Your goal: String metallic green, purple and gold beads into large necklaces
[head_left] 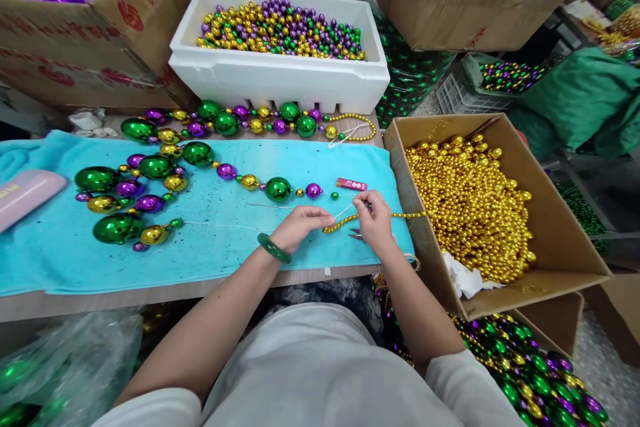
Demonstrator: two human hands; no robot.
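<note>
Boxes of beads crowd a worktop (150, 290) under a turquoise towel (220, 240). Both hands, left hand (300, 227) and right hand (373, 220), pinch a gold bead strand (345, 221) running from the cardboard box (565, 240). Best keep the thread taut and grip close to its end.

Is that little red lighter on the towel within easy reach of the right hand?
Probably yes. The lighter lies on the towel just beyond the right hand, with nothing between them, though that hand is pinching a gold bead strand.
</note>
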